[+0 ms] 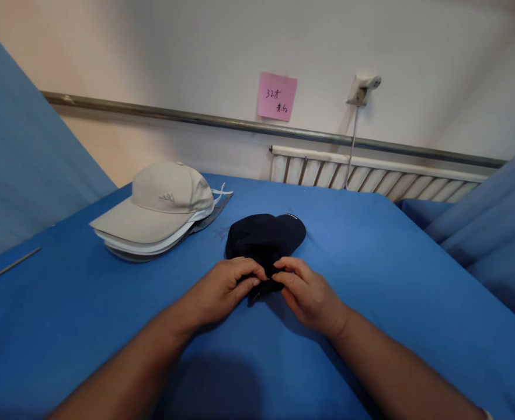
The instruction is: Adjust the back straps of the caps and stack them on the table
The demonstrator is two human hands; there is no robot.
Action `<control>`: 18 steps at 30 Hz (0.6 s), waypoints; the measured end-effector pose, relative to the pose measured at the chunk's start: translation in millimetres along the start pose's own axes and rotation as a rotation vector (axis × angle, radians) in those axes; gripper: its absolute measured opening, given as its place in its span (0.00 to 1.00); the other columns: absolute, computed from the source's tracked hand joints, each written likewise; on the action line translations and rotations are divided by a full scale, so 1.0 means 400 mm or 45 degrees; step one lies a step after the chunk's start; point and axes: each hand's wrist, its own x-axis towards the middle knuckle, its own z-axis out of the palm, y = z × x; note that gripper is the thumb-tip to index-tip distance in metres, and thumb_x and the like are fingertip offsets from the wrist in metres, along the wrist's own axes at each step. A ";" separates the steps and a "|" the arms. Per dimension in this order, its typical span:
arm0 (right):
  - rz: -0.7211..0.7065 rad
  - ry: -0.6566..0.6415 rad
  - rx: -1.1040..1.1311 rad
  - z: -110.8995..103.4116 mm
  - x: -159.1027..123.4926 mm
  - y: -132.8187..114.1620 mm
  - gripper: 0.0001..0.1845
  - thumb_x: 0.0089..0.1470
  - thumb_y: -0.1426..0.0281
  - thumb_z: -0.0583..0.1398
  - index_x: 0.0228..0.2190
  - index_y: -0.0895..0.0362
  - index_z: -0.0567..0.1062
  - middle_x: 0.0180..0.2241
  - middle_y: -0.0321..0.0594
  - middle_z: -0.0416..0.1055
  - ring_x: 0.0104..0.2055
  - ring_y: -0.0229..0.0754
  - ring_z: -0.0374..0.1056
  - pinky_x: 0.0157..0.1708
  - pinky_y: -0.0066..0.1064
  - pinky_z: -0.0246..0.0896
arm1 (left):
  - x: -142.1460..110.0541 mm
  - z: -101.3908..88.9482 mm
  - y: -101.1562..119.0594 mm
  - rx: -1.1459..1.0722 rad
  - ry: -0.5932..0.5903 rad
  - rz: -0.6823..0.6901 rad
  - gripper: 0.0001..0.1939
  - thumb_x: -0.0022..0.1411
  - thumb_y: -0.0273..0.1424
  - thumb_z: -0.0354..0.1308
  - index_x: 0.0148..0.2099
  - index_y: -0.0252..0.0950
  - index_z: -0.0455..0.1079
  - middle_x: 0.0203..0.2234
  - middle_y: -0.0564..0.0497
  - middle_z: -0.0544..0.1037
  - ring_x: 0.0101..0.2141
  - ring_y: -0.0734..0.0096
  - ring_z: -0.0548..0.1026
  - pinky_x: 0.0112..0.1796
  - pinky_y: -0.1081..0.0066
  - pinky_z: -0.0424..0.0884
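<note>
A black baseball cap (257, 230) lies on the blue-covered table (349, 233), its brim pointing away to the right and its back opening facing me. My left hand (233, 283) pinches the cap's back strap from the left, thumb and fingers together. From the right, my right hand (305, 291) grips the same strap close to the left fingertips. A small bright spot shows between the two hands, too small to make out. The strap's loose end hangs below my left fingers.
To the left sits a stack of caps, a beige cap (165, 198) on top of white and grey ones. A thin stick (7, 268) lies at the left edge. Behind are a radiator (371, 175), a metal rail (196, 116), a pink note (277, 96) and a plugged socket (360, 90). Blue curtains hang on both sides.
</note>
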 end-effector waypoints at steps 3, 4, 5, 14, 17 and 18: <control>0.000 -0.003 -0.001 0.000 0.001 -0.002 0.20 0.57 0.81 0.52 0.50 0.57 0.68 0.52 0.52 0.65 0.53 0.46 0.66 0.49 0.39 0.71 | 0.000 -0.002 0.005 0.062 0.005 0.019 0.10 0.66 0.28 0.50 0.43 0.40 0.73 0.37 0.52 0.78 0.38 0.69 0.75 0.42 0.68 0.68; 0.003 -0.004 0.001 0.000 0.002 -0.002 0.20 0.57 0.81 0.52 0.50 0.57 0.68 0.52 0.52 0.65 0.53 0.46 0.66 0.49 0.39 0.71 | 0.000 -0.002 0.006 0.078 0.004 0.028 0.10 0.67 0.28 0.50 0.43 0.40 0.73 0.37 0.52 0.77 0.38 0.69 0.75 0.42 0.68 0.68; 0.006 -0.007 0.003 0.000 0.002 -0.003 0.20 0.57 0.81 0.53 0.50 0.57 0.68 0.52 0.52 0.65 0.53 0.46 0.66 0.49 0.39 0.71 | 0.001 -0.001 0.006 0.090 0.002 0.035 0.10 0.67 0.27 0.50 0.43 0.40 0.73 0.37 0.52 0.77 0.38 0.69 0.74 0.42 0.68 0.68; 0.023 0.003 0.028 0.005 -0.002 0.004 0.20 0.58 0.80 0.53 0.50 0.57 0.68 0.52 0.51 0.65 0.53 0.46 0.67 0.50 0.38 0.71 | 0.010 0.026 0.007 0.035 0.048 -0.047 0.09 0.65 0.27 0.52 0.44 0.40 0.73 0.36 0.54 0.79 0.36 0.72 0.76 0.40 0.71 0.69; 0.055 0.027 0.043 0.007 -0.005 0.007 0.21 0.56 0.81 0.54 0.51 0.56 0.67 0.52 0.51 0.64 0.54 0.46 0.66 0.50 0.39 0.71 | 0.011 0.025 0.008 0.054 0.130 -0.065 0.07 0.64 0.29 0.54 0.42 0.40 0.73 0.35 0.53 0.78 0.35 0.71 0.75 0.38 0.71 0.69; 0.070 0.038 0.045 0.008 -0.006 0.007 0.21 0.55 0.81 0.54 0.50 0.56 0.68 0.51 0.50 0.64 0.54 0.46 0.66 0.49 0.39 0.71 | 0.010 0.024 0.008 0.064 0.143 -0.064 0.07 0.64 0.29 0.54 0.41 0.39 0.73 0.34 0.53 0.78 0.34 0.71 0.75 0.37 0.71 0.68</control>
